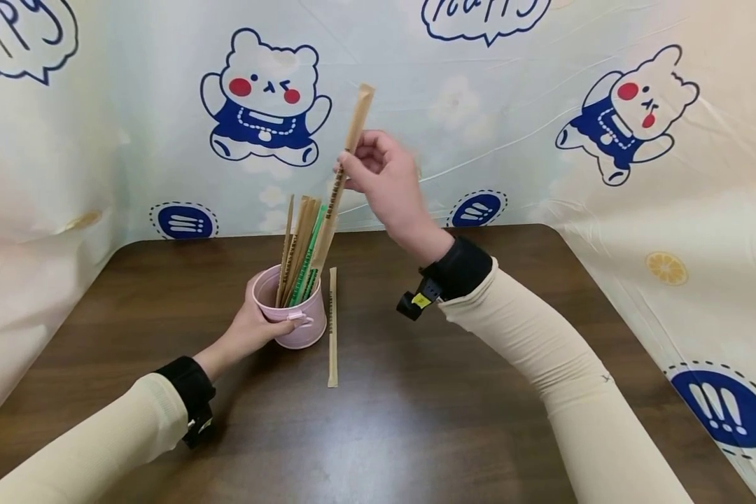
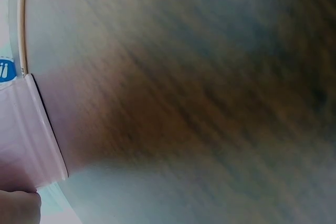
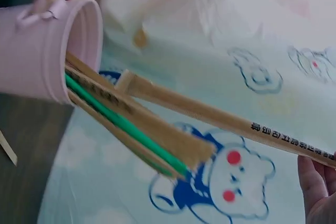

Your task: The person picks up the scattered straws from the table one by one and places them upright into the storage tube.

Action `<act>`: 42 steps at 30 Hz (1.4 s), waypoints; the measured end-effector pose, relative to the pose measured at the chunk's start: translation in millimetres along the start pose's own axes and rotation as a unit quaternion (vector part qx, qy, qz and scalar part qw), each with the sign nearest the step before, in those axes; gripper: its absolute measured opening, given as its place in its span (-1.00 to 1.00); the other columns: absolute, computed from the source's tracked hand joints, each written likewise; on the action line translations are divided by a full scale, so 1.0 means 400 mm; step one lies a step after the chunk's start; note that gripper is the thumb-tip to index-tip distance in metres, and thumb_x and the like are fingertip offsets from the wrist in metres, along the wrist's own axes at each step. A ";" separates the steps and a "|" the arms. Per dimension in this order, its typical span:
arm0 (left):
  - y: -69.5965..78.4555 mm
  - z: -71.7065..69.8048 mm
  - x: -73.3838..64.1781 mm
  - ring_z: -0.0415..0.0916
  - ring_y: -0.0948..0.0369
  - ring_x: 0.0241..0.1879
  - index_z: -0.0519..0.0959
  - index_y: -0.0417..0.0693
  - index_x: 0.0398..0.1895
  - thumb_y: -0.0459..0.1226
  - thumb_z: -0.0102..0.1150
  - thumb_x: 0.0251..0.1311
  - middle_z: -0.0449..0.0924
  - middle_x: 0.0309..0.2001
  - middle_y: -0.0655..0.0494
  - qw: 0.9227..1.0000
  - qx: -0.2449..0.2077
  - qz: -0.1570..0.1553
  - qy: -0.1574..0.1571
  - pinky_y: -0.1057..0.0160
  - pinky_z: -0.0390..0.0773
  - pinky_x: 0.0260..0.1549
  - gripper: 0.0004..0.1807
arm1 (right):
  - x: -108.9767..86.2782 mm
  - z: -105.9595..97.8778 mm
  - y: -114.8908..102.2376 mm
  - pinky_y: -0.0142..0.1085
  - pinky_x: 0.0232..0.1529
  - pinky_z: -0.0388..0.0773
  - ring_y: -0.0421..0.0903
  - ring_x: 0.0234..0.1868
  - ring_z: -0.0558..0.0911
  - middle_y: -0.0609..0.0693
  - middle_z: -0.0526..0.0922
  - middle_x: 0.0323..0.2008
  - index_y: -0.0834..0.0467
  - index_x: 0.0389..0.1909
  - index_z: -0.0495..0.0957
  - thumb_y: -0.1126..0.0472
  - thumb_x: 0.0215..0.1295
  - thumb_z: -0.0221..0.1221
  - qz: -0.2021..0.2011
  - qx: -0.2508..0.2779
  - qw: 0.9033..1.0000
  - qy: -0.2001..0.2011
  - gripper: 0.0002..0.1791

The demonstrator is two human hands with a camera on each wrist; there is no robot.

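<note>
My left hand grips a pink bucket from its left side, thumb across the front by a small side handle. Several brown paper-wrapped straws and a green one stand in it, leaning to the right. Above the bucket, my right hand pinches one paper-wrapped straw with dark print between thumb and fingers. Its lower end shows outside the bucket's mouth in the right wrist view, near the other straws. In the left wrist view only the bucket's rim and a fingertip appear.
Another wrapped straw lies on the dark wooden table, just right of the bucket. A patterned cloth with bear prints hangs behind and at both sides. Black camera straps circle both wrists over cream sleeves.
</note>
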State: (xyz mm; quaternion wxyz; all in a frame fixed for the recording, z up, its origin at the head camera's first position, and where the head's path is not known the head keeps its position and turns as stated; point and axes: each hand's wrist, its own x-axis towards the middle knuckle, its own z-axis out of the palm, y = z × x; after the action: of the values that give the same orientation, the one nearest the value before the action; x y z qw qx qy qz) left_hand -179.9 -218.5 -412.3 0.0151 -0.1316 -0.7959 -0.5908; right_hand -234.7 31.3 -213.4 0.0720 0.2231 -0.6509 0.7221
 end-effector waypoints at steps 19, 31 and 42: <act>0.003 0.004 -0.003 0.16 0.26 0.35 -0.12 -0.16 0.57 -0.49 0.37 0.05 0.09 0.49 -0.24 1.000 0.005 -0.019 -0.007 0.67 0.22 0.15 0.10 | -0.126 0.061 0.202 -0.48 -0.16 0.53 0.18 -0.01 0.69 0.32 0.63 -0.02 0.39 0.05 0.47 0.34 0.48 0.13 0.032 -0.145 0.986 -0.077 -0.76; 0.000 0.000 -0.002 0.17 0.44 0.28 -0.14 -0.18 0.57 -0.50 0.37 0.05 0.08 0.48 -0.26 1.000 0.010 -0.011 -0.006 0.67 0.24 0.16 0.10 | -0.150 0.062 0.267 -0.52 -0.20 0.44 0.18 -0.03 0.68 0.32 0.66 -0.06 0.38 0.02 0.53 0.32 0.45 0.17 0.071 -0.169 0.980 -0.080 -0.76; -0.003 0.001 0.001 0.19 0.46 0.27 -0.13 -0.19 0.56 -0.50 0.37 0.03 0.08 0.47 -0.26 1.000 0.001 -0.006 -0.006 0.67 0.25 0.17 0.10 | -0.163 0.057 0.289 -0.46 -0.18 0.46 0.15 -0.07 0.64 0.29 0.65 -0.10 0.35 -0.02 0.53 0.30 0.45 0.17 0.076 -0.172 0.979 -0.085 -0.79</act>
State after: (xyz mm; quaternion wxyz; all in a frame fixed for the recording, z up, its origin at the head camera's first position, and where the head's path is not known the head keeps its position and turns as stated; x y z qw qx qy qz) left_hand -180.7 -218.3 -413.5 0.0067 -0.1302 -0.7976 -0.5890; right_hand -217.1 4.8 -344.2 -0.0014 0.2182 -0.7840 0.5811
